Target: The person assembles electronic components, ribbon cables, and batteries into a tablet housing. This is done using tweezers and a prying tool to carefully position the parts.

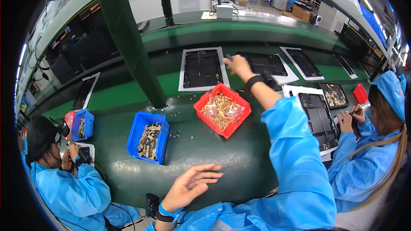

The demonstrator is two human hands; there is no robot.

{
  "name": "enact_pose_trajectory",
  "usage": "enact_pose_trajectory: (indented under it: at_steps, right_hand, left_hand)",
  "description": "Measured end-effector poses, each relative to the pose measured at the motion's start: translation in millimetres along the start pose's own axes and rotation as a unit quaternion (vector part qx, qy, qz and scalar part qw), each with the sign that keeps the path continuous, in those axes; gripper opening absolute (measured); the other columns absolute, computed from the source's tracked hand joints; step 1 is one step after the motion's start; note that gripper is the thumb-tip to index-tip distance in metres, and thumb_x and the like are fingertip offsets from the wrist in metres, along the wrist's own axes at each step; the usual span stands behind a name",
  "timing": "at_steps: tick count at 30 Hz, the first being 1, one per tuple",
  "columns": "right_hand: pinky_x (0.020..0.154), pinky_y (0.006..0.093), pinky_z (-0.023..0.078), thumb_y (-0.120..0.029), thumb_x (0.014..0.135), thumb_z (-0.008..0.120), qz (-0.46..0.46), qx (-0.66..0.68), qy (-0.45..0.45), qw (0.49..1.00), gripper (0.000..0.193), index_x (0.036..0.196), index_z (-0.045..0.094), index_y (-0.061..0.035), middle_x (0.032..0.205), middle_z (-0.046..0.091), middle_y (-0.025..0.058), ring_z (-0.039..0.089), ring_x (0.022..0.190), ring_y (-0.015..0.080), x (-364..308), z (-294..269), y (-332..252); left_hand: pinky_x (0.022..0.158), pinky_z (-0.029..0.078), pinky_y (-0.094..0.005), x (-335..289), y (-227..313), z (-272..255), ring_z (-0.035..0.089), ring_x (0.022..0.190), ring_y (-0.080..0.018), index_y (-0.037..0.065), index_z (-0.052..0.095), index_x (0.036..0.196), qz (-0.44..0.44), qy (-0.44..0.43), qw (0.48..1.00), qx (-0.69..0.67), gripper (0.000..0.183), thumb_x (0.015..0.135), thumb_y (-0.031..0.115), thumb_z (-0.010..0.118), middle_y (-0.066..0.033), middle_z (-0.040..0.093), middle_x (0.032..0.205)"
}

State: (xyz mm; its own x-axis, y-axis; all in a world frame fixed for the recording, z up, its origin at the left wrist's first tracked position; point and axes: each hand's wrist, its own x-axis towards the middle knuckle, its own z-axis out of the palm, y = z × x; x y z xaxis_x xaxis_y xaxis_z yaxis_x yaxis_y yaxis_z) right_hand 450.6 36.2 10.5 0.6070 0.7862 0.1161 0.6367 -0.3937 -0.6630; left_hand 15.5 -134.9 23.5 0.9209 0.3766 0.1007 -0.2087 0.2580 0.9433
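My right hand (239,66) reaches far forward over the green bench, its fingers closed around a small dark thing that I cannot make out. It is between a black device housing on a white sheet (203,69) and a second black housing (262,64), whose white sheet sticks out at the right. My left hand (192,185) hovers at the near edge with fingers stretched out, holding nothing. Ahead of it stand a red bin (223,133) with pale strips and clear plastic, and a blue bin (133,139) with small brownish strips. Dark tweezers (171,131) lie across the blue bin's right rim.
A green post (128,47) rises at the left of the bench. Farther right lie more housings on white sheets (303,63) and a black tray (334,95) of small parts. Co-workers in blue sit close on both sides, their hands (346,122) at work on the right.
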Motion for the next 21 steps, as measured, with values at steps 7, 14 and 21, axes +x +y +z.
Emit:
enact_pose_trajectory:
  at_steps: [7, 14, 21]
  right_hand:
    - [0.074, 0.0447, 0.057, -0.010, 0.075, 0.068, -0.240, -0.443, 0.033, 0.863, 0.012, 0.085, 0.074, -0.0064, 0.091, 0.071, 0.0180, 0.070, 0.086, 0.0351, -25, -111, 75]
    - [0.070, 0.0434, 0.055, -0.005, 0.080, 0.060, -0.375, -0.469, -0.010, 0.800, 0.018, 0.097, 0.064, -0.0038, 0.094, 0.065, 0.0148, 0.068, 0.082, 0.0318, -32, -84, 90]
    - [0.068, 0.0435, 0.054, -0.007, 0.081, 0.061, -0.382, -0.463, -0.007, 0.800, 0.019, 0.099, 0.058, -0.0031, 0.095, 0.063, 0.0155, 0.067, 0.081, 0.0332, -26, -85, 92]
  left_hand:
    - [0.106, 0.045, -0.0393, 7, 0, 0, 0.056, 0.125, -0.0281, -0.004, 0.045, 0.139, -0.008, -0.002, 0.998, 0.070, 0.046, 0.094, -0.002, 0.056, -0.0200, 0.056, 0.135]
    - [0.101, 0.049, -0.0364, 11, -7, 9, 0.060, 0.120, -0.0245, 0.001, 0.052, 0.136, 0.023, 0.001, 0.986, 0.167, 0.044, 0.094, 0.006, 0.062, -0.0139, 0.061, 0.130]
    - [0.100, 0.050, -0.0362, 9, -9, 14, 0.062, 0.118, -0.0249, 0.001, 0.053, 0.135, 0.027, 0.020, 0.980, 0.194, 0.043, 0.093, 0.005, 0.063, -0.0143, 0.063, 0.127]
